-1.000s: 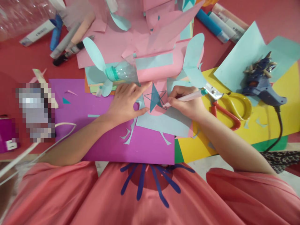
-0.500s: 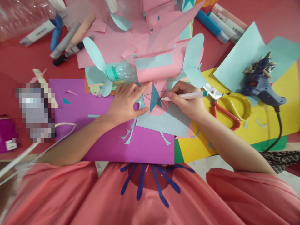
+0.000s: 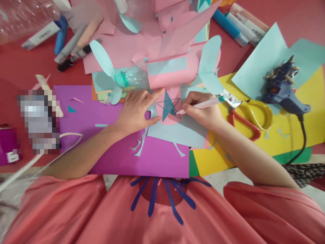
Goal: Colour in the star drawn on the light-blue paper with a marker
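In my right hand (image 3: 201,110) is a white marker (image 3: 205,103) with a teal end, its tip touching the lower right of a star (image 3: 167,106). The star is drawn on a rounded pink paper piece (image 3: 165,121) and partly coloured teal. My left hand (image 3: 138,110) lies with fingers apart, forefinger and thumb at the left side of the pink piece. Beneath is light blue paper (image 3: 182,132). Just beyond the hands lies a clear plastic bottle (image 3: 137,76) wrapped in pink paper, with light blue paper propeller blades (image 3: 102,57) at its cap and tail fins (image 3: 209,64) opposite.
Right of my right hand are scissors (image 3: 246,117) with red and yellow handles and a blue glue gun (image 3: 286,96) with a cable. Several markers (image 3: 230,27) lie at the back. Purple card (image 3: 162,159) with paper scraps is in front; a blurred-out object (image 3: 38,120) sits left.
The marker tip has moved down and slightly right along the star, with my right hand shifting a little. My left hand stays in place.
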`<state>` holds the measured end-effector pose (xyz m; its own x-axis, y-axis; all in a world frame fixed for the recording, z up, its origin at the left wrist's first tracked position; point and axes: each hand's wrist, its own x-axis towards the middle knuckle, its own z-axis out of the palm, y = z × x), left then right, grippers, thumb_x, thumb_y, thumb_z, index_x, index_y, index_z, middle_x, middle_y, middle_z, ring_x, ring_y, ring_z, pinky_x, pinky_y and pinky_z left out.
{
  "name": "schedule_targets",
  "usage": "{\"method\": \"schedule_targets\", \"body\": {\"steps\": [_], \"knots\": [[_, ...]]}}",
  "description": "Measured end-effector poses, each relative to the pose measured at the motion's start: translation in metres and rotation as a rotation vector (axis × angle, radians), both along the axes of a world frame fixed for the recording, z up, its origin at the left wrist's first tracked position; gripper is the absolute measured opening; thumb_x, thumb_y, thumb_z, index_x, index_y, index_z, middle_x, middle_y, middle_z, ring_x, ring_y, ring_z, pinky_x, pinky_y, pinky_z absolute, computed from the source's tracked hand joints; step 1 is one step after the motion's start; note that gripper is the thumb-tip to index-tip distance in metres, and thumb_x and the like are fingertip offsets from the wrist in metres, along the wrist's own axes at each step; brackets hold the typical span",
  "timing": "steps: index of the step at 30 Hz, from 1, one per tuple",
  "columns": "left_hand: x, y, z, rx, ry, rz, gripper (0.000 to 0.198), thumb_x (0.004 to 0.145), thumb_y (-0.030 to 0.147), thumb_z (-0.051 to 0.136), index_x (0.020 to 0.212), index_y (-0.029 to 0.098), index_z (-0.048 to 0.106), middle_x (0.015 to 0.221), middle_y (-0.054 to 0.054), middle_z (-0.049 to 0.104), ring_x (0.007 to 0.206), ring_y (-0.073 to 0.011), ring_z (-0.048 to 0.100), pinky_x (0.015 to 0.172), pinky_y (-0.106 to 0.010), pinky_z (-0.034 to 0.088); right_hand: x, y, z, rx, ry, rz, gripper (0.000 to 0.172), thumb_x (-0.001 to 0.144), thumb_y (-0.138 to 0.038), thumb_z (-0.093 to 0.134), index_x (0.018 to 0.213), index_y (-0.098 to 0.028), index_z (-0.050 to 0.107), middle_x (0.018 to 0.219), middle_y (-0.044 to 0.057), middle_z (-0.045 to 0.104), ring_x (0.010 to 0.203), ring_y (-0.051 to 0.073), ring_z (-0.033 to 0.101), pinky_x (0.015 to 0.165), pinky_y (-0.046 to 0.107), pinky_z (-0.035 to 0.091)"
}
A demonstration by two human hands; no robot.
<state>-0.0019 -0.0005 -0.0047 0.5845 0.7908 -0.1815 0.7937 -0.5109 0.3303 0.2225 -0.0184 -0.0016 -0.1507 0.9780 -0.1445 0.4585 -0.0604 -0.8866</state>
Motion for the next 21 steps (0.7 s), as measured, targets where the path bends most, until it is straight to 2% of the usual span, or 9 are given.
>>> {"method": "schedule_targets", "body": {"steps": [8, 15, 21], "knots": [[-0.0008, 0.0002, -0.0021, 0.011, -0.015, 0.0, 0.064, 0.086, 0.04, 0.062, 0.146, 0.023, 0.045, 0.099, -0.005, 0.054, 0.102, -0.0259, 0.05, 0.098, -0.04, 0.037, 0.001, -0.0001, 0.0001, -0.008, 0.074, 0.048, 0.019, 0.065, -0.014, 0.053, 0.051, -0.021, 0.042, 0.048, -0.004, 0.046, 0.049, 0.008, 0.038, 0.044, 0.023, 0.026], [-0.0008, 0.0001, -0.0011, 0.012, -0.008, -0.006, 0.065, 0.086, 0.04, 0.063, 0.146, 0.022, 0.045, 0.1, -0.005, 0.053, 0.102, -0.0261, 0.051, 0.098, -0.04, 0.038, 0.0021, -0.0009, -0.0045, 0.002, 0.162, -0.045, 0.021, 0.073, -0.014, 0.058, 0.057, -0.022, 0.047, 0.053, -0.004, 0.051, 0.05, 0.009, 0.044, 0.049, 0.026, 0.034], [-0.0019, 0.0003, -0.0021, 0.02, -0.032, -0.011, 0.066, 0.086, 0.041, 0.063, 0.146, 0.022, 0.044, 0.099, -0.005, 0.053, 0.101, -0.026, 0.05, 0.098, -0.04, 0.038, 0.0013, -0.0021, -0.0072, 0.034, 0.148, -0.059, 0.022, 0.075, -0.018, 0.063, 0.058, -0.022, 0.049, 0.052, -0.004, 0.053, 0.051, 0.009, 0.045, 0.049, 0.027, 0.032]]}}
